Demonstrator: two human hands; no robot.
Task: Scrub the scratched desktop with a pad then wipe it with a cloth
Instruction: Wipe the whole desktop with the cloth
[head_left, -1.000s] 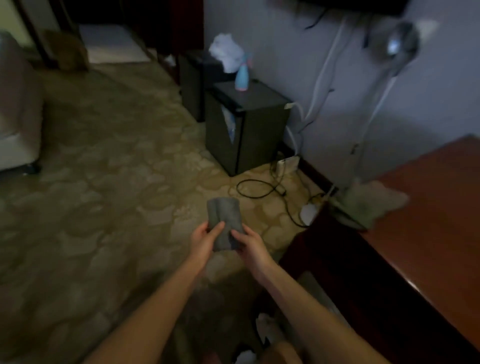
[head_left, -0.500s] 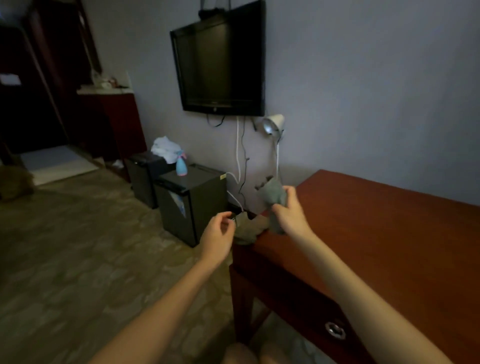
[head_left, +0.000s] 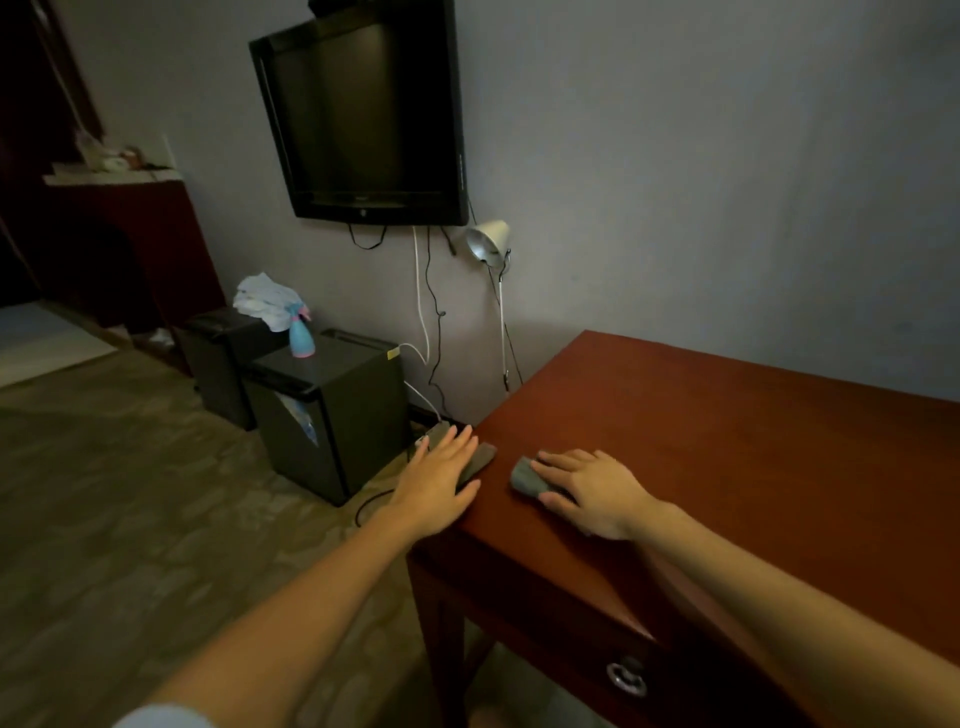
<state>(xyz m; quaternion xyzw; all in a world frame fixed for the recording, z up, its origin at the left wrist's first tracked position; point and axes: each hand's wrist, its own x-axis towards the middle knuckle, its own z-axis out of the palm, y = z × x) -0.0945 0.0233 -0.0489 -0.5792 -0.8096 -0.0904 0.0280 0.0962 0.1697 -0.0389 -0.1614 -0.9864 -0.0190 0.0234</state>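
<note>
Pressing flat-fingered, left hand (head_left: 439, 480) pins the dark cloth (head_left: 482, 457) at the corner edge of the desk (head_left: 727, 441). Right hand (head_left: 597, 488) curls round a folded grey pad (head_left: 524, 475); open room lies rightward.

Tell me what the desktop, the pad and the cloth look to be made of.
The desktop: reddish-brown wood or veneer, smooth, with soft sheen. The pad: gray, matte, perhaps foam or fibre; too dim to tell. The cloth: dark, limp fabric, flat under the left hand.
</note>
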